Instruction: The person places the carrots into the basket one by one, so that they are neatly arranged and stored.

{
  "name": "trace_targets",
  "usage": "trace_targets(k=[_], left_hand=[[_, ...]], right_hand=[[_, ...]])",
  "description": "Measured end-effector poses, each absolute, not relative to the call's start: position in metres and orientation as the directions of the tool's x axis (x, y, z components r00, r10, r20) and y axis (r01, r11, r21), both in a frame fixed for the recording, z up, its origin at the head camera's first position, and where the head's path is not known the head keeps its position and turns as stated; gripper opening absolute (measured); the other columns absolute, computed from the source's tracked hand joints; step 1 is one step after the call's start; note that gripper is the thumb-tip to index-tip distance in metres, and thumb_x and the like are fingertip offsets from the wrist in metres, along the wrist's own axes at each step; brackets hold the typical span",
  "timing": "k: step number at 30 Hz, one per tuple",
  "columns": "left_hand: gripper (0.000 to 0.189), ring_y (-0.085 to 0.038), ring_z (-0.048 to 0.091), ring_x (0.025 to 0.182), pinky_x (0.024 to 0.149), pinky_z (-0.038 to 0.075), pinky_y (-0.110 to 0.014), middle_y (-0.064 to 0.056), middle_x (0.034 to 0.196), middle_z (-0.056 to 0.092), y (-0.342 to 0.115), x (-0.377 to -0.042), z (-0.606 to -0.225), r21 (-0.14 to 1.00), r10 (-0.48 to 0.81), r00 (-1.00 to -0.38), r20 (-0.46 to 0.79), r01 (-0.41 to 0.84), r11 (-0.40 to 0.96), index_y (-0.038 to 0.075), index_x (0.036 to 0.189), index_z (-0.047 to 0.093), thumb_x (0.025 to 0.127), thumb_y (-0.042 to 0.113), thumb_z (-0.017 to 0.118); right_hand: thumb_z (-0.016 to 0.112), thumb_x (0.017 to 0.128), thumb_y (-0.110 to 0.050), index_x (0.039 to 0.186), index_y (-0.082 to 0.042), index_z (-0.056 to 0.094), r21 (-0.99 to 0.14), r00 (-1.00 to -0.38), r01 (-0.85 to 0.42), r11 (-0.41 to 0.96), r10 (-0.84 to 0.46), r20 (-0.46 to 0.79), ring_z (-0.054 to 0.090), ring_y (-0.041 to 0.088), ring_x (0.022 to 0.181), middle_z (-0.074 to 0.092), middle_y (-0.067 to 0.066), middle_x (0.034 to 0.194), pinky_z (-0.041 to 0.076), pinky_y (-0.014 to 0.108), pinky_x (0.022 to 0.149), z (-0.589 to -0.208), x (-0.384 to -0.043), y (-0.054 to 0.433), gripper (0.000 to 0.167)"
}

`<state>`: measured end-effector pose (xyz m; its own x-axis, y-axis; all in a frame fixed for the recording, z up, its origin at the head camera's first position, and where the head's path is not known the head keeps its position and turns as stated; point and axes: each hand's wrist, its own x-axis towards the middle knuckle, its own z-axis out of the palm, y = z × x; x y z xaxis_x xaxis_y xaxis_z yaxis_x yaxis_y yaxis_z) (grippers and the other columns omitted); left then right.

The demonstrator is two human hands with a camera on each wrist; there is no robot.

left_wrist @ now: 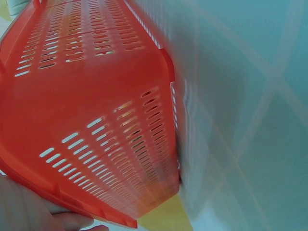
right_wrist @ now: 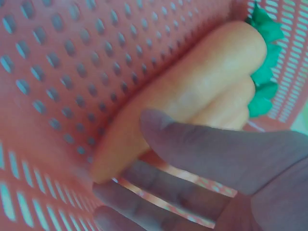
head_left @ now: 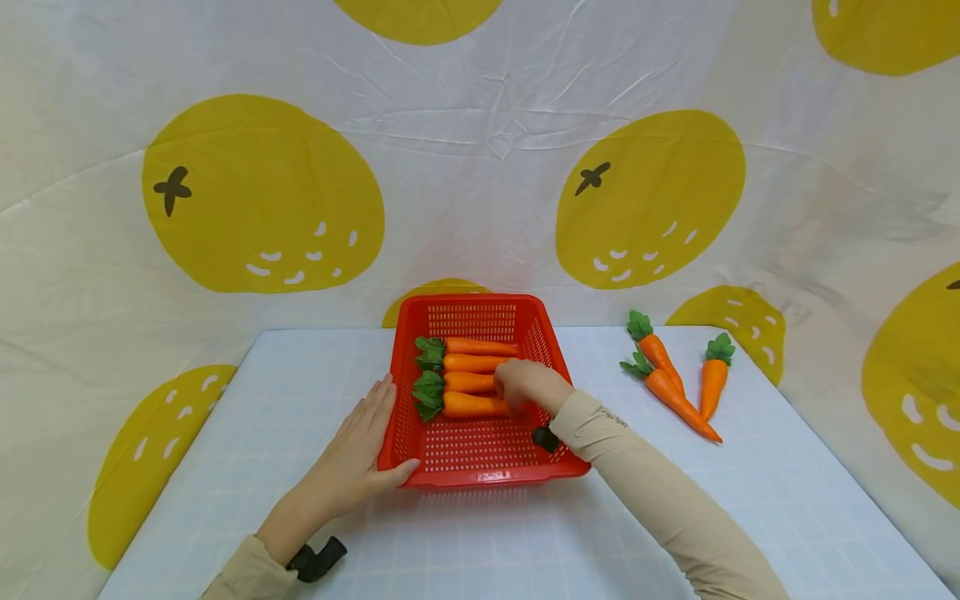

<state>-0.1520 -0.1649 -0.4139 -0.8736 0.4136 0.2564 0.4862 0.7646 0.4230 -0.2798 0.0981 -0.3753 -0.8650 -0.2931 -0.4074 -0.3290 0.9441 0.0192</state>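
A red plastic basket (head_left: 480, 477) with slotted walls holds several orange carrots (head_left: 480, 347) in a row, their green leafy tops to the left. My left hand (head_left: 362, 446) rests along the basket's left side, fingers straight and thumb at the near left corner. The left wrist view shows fingers (left_wrist: 72, 220) against the rim. Inside the basket, my right hand (head_left: 531, 385) is at the narrow end of the nearest carrot (right_wrist: 192, 86). Its thumb lies on that carrot, and the other fingers are on the opposite side near the tip.
To the right of the basket, three carrots (head_left: 678, 403) lie on the pale checked tabletop (head_left: 315, 367), two of them overlapping. Behind the table hangs a white cloth (head_left: 465, 208) printed with large yellow fruit. Black wrist-worn devices (head_left: 318, 560) show below the hands.
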Motion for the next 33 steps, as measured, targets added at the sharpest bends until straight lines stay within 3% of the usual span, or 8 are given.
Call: trace_targets(k=[8, 13, 17, 22, 26, 33], left_hand=[[0.103, -0.031, 0.008, 0.151, 0.117, 0.018, -0.059, -0.011, 0.166, 0.006, -0.164, -0.152, -0.413, 0.424, 0.412, -0.875, 0.254, 0.483, 0.766, -0.001, 0.158, 0.012, 0.088, 0.051, 0.068], [0.103, -0.031, 0.007, 0.151, 0.117, 0.018, -0.060, -0.011, 0.166, 0.005, -0.165, -0.152, -0.413, 0.427, 0.412, -0.878, 0.245, 0.479, 0.767, 0.000, 0.158, 0.011, 0.089, 0.052, 0.067], [0.104, -0.030, 0.007, 0.152, 0.117, 0.017, -0.059, -0.010, 0.166, 0.004, -0.165, -0.152, -0.413, 0.428, 0.413, -0.877, 0.246, 0.480, 0.766, 0.001, 0.158, 0.011, 0.088, 0.053, 0.067], [0.104, -0.030, 0.007, 0.151, 0.116, 0.018, -0.060, -0.010, 0.166, 0.005, -0.165, -0.152, -0.415, 0.422, 0.415, -0.873, 0.258, 0.488, 0.764, 0.001, 0.158, 0.011, 0.088, 0.052, 0.067], [0.104, -0.030, 0.008, 0.151, 0.116, 0.019, -0.060, -0.010, 0.166, 0.005, -0.165, -0.152, -0.415, 0.420, 0.415, -0.870, 0.266, 0.492, 0.762, 0.000, 0.158, 0.012, 0.088, 0.052, 0.068], [0.103, -0.031, 0.009, 0.151, 0.115, 0.021, -0.061, -0.011, 0.166, 0.005, -0.165, -0.152, -0.416, 0.421, 0.415, -0.868, 0.273, 0.496, 0.760, 0.000, 0.158, 0.013, 0.088, 0.051, 0.068]], right_hand=[[0.076, 0.086, -0.019, 0.092, -0.016, 0.068, 0.033, -0.834, -0.410, 0.912, -0.360, -0.419, 0.054, 0.015, 0.076, 0.059, -0.001, 0.083, 0.052, 0.023, 0.072, -0.362, -0.282, 0.098, 0.011], [0.080, 0.082, -0.013, 0.099, -0.013, 0.073, -0.182, -0.837, -0.379, 0.907, -0.420, -0.351, 0.055, 0.019, 0.085, 0.064, 0.003, 0.098, 0.051, 0.028, 0.071, -0.343, -0.280, 0.109, 0.018], [0.080, 0.081, -0.010, 0.103, -0.006, 0.073, -0.353, -0.840, -0.385, 0.853, -0.483, -0.249, 0.057, 0.019, 0.085, 0.066, 0.005, 0.098, 0.051, 0.030, 0.070, -0.328, -0.277, 0.124, 0.023], [0.078, 0.084, -0.009, 0.095, -0.004, 0.072, -0.458, -0.860, -0.427, 0.780, -0.506, -0.060, 0.059, 0.020, 0.079, 0.067, 0.003, 0.086, 0.052, 0.033, 0.072, -0.313, -0.268, 0.143, 0.014], [0.075, 0.086, -0.011, 0.089, -0.006, 0.071, -0.509, -0.881, -0.448, 0.735, -0.461, 0.108, 0.059, 0.021, 0.077, 0.068, 0.002, 0.083, 0.052, 0.037, 0.073, -0.306, -0.259, 0.159, 0.008], [0.072, 0.091, -0.016, 0.092, -0.008, 0.071, -0.585, -0.882, -0.464, 0.665, -0.289, 0.372, 0.062, 0.020, 0.077, 0.070, 0.004, 0.085, 0.052, 0.036, 0.068, -0.303, -0.242, 0.196, 0.008]])
